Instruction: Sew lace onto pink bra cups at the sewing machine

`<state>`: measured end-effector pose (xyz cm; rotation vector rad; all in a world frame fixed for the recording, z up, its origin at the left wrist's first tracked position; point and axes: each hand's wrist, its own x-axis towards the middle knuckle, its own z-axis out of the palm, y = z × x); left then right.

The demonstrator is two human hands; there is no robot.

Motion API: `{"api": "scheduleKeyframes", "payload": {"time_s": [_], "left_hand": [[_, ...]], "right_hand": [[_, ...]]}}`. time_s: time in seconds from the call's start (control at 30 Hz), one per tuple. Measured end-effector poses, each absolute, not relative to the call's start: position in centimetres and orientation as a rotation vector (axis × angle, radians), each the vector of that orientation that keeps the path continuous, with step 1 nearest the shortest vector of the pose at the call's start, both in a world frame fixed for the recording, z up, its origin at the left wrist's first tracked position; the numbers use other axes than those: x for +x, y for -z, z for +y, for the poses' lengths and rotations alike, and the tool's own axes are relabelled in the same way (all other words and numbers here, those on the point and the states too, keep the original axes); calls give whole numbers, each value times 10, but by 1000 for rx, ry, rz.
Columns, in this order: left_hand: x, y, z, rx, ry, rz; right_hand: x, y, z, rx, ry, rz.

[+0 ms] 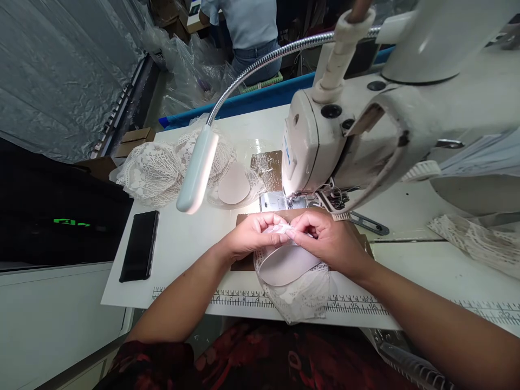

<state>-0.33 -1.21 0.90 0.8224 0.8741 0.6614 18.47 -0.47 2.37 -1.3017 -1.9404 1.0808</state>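
Note:
Both my left hand (262,234) and my right hand (320,235) pinch the upper edge of a white lace piece (303,295) just in front of the sewing machine's needle area. Thumbs and forefingers meet close together on a gathered bit of the fabric. A smooth pale bra cup (288,265) lies against the lace below my fingers, and the lace hangs over the table's front edge. Behind my hands stands the white sewing machine (306,146), its metal needle plate (274,201) lit by a lamp.
Lace cups (152,168) are piled at the back left, near a pale cup pad (233,183). A phone (139,246) lies at left. The lamp (199,170) hangs over the table. More lace (479,241) sits at right. Another person (254,27) sits beyond.

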Motion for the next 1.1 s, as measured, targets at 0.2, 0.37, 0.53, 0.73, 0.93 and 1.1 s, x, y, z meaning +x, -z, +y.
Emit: {"api": "scheduleKeyframes", "payload": {"time_s": [0.2, 0.37, 0.53, 0.73, 0.93, 1.1], "left_hand": [[-2, -13, -12, 837, -651, 927], [-3, -14, -13, 887, -659, 992], [-4, -12, -14, 961, -660, 1022], [-3, -12, -14, 990, -662, 960], [0, -11, -13, 871, -779, 896], [-2, -10, -11, 831, -795, 904]], "right_hand": [[186, -25, -4, -1304, -1069, -1936], [187, -26, -2, -1310, -1245, -1866], [190, -25, 1, -1245, -1360, -1861], [189, -28, 1, -1313, -1168, -1973], [188, -30, 1, -1347, -1071, -2024], [189, -29, 2, -1347, -1043, -2074]]}}
